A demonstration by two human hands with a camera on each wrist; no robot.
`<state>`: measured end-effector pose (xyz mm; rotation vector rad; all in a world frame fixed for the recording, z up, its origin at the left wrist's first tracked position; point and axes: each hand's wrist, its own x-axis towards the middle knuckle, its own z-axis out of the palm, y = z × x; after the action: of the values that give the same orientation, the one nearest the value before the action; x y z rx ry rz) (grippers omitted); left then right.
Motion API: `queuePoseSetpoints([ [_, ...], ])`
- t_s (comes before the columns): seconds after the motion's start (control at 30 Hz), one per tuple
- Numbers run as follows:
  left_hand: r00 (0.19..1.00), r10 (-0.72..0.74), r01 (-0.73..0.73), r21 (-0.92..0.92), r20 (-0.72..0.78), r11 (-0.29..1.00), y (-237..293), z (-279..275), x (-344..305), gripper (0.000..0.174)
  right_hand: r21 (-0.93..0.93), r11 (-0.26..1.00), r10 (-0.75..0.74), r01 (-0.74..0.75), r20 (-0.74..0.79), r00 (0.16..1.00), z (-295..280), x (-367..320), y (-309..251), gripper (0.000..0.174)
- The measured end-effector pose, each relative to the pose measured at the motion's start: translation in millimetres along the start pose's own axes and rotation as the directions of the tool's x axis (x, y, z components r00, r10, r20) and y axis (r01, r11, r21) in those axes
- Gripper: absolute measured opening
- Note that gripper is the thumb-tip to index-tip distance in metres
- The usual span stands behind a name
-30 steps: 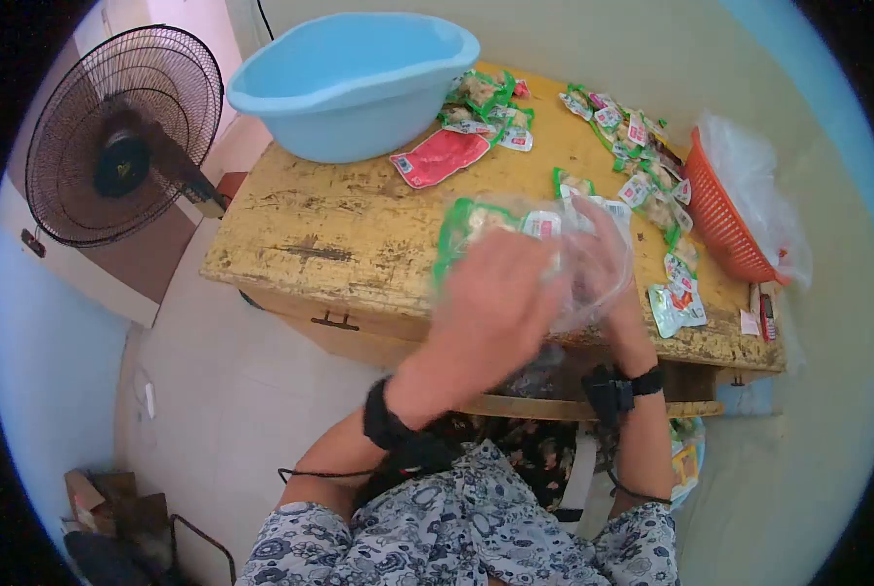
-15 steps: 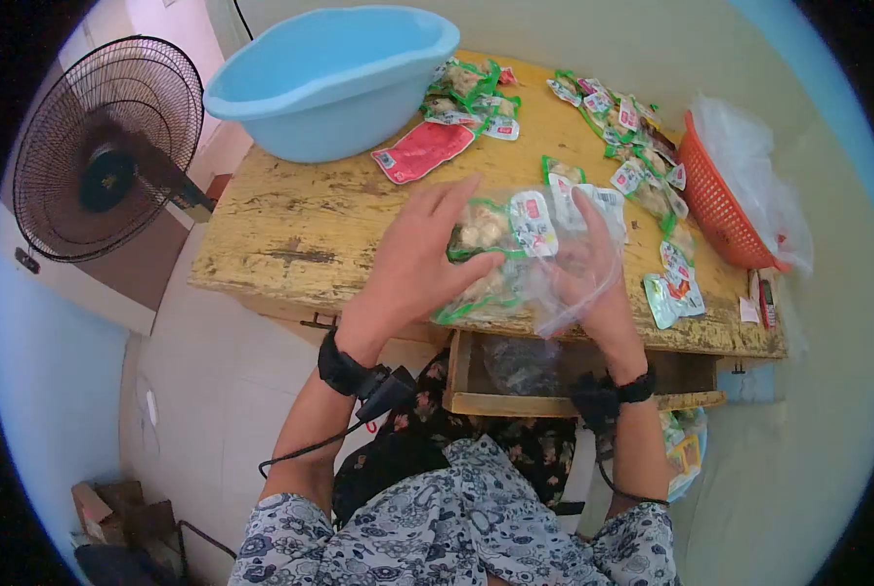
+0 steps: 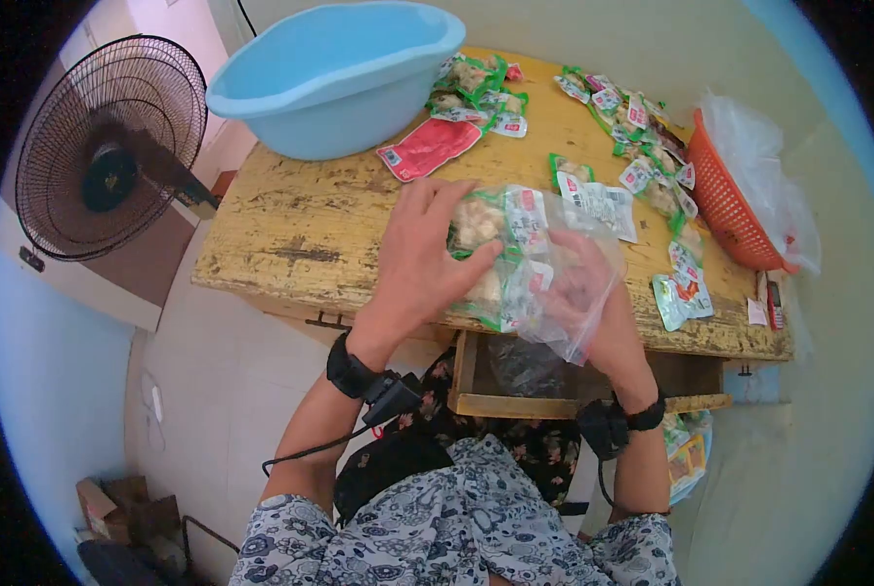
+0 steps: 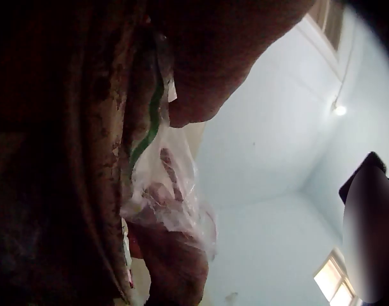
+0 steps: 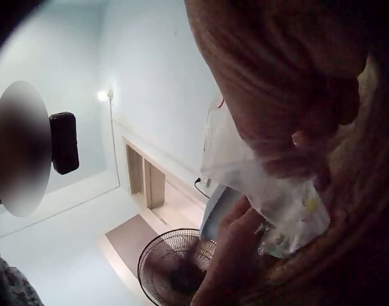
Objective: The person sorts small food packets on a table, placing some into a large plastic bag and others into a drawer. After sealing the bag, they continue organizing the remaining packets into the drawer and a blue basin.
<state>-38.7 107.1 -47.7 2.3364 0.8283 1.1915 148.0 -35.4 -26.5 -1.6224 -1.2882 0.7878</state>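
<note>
A clear plastic bag [image 3: 593, 220] lies close over the table's front part, with green-edged vacuum packets [image 3: 479, 225] of pale chunks inside. My left hand [image 3: 415, 259] holds the bag's left end, thumb over the packets and fingers around the far side. At the loose right end, my right hand [image 3: 608, 317] grips the plastic; its fingers show through the film. The left wrist view has the bag [image 4: 172, 172] between both hands, in dim light. Crumpled film [image 5: 287, 213] hangs below the right hand [image 5: 277, 83] in the right wrist view.
A blue basin [image 3: 339, 107] stands at the back left, beside a red packet [image 3: 429, 148] and several green-edged packets. More packets [image 3: 637, 127] lie before an orange basket [image 3: 735, 205]. An open drawer [image 3: 593, 400] juts out below the tabletop. A fan [image 3: 109, 146] stands left.
My left hand moved from over the middle of the bag to its left end, uncovering the packets. Since then the bag's right end has come slightly nearer, over more of my right hand.
</note>
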Motion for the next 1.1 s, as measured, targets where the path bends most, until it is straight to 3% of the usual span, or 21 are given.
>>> queuePoseSetpoints([
  [0.13, 0.999, 0.029, -0.029, -0.002, -0.035, 1.0, 2, 2, 0, 0.059, -0.018, 0.998, -0.059, 0.059, -0.006, 0.998, -10, -5, 16, 0.046],
  [0.23, 0.977, 0.208, -0.195, 0.199, -0.045, 0.96, 0, 3, 2, 0.061, -0.077, 0.993, -0.092, 0.093, 0.016, 0.996, -14, -3, 29, 0.035],
  [0.33, 0.967, 0.255, -0.252, 0.228, 0.019, 0.94, 13, -2, 1, 0.059, -0.095, 0.973, -0.211, 0.208, -0.02, 0.977, -10, 1, 34, 0.028],
  [0.43, 0.951, 0.288, -0.307, 0.256, 0.11, 0.916, 23, -2, -2, 0.053, -0.189, 0.938, -0.29, 0.292, 0.039, 0.956, -13, 6, 27, 0.027],
  [0.5, 0.977, 0.185, -0.203, 0.18, 0.11, 0.963, 11, 6, -5, 0.049, -0.225, 0.963, -0.139, 0.149, 0.061, 0.988, -14, 3, 16, 0.027],
  [0.57, 0.985, 0.14, -0.156, 0.161, 0.106, 0.975, 8, 11, -4, 0.046, -0.249, 0.963, -0.092, 0.103, 0.057, 0.994, -23, 1, 13, 0.026],
  [0.63, 0.986, 0.14, -0.155, 0.21, 0.088, 0.965, 11, 8, -3, 0.045, -0.259, 0.953, -0.15, 0.157, 0.048, 0.988, -29, 0, 17, 0.024],
  [0.73, 0.988, 0.125, -0.14, 0.191, 0.09, 0.972, 16, 8, -4, 0.044, -0.13, 0.971, -0.222, 0.201, -0.182, 0.958, -50, -6, 25, 0.021],
  [0.83, 0.99, 0.068, -0.086, 0.152, 0.124, 0.985, 19, 6, -5, 0.047, -0.009, 0.999, -0.039, 0.04, -0.44, 0.897, -81, -2, 8, 0.02],
  [0.93, 0.99, 0.078, -0.096, 0.152, 0.121, 0.984, 18, 5, -5, 0.048, -0.282, 0.957, -0.192, 0.065, -0.452, 0.871, -133, 30, 40, 0.018],
  [1.0, 0.99, 0.083, -0.099, 0.14, 0.112, 0.985, 17, 5, -5, 0.048, -0.548, 0.831, -0.377, 0.094, -0.432, 0.819, -161, 52, 58, 0.017],
  [1.1, 0.992, 0.084, -0.096, 0.131, 0.097, 0.987, 15, 5, -6, 0.048, -0.795, 0.6, -0.499, 0.086, -0.289, 0.817, -182, 75, 71, 0.023],
])
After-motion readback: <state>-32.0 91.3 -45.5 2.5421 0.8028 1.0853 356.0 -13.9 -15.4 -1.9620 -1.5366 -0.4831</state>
